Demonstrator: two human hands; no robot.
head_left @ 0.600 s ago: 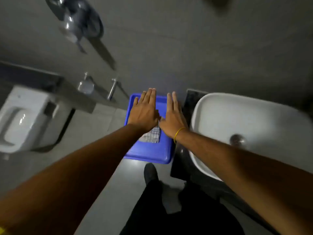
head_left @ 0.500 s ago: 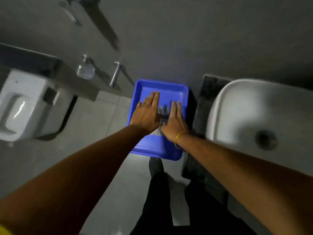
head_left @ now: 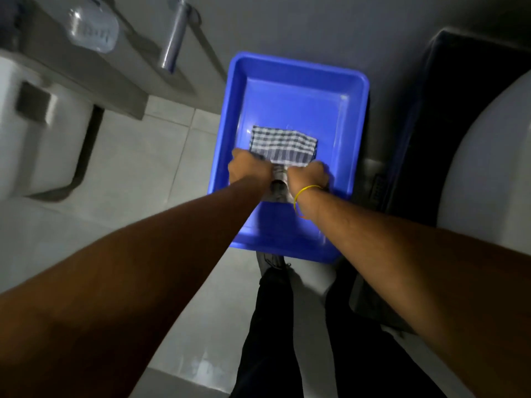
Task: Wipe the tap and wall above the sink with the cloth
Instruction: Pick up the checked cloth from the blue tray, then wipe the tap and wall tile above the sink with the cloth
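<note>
A folded checked cloth (head_left: 283,145) lies inside a blue plastic tray (head_left: 356,133) beside the sink. My left hand (head_left: 248,168) has its fingers curled on the cloth's near left edge. My right hand (head_left: 309,175), with a yellow band at the wrist, grips the near right edge. The white sink basin (head_left: 485,173) shows only partly at the right edge, on a dark counter (head_left: 454,110). The tap above the sink is out of view. The grey wall (head_left: 330,27) runs along the top.
A white toilet (head_left: 37,133) stands at the left with a chrome fitting (head_left: 173,38) and a round flush plate (head_left: 93,27) on the ledge behind it. Pale floor tiles (head_left: 149,168) lie below. My dark trouser legs and a shoe (head_left: 273,282) are at the bottom centre.
My hands went from lying flat on the cloth to curling around its near edge. The view tilted down and left, so the sink slid mostly out of frame.
</note>
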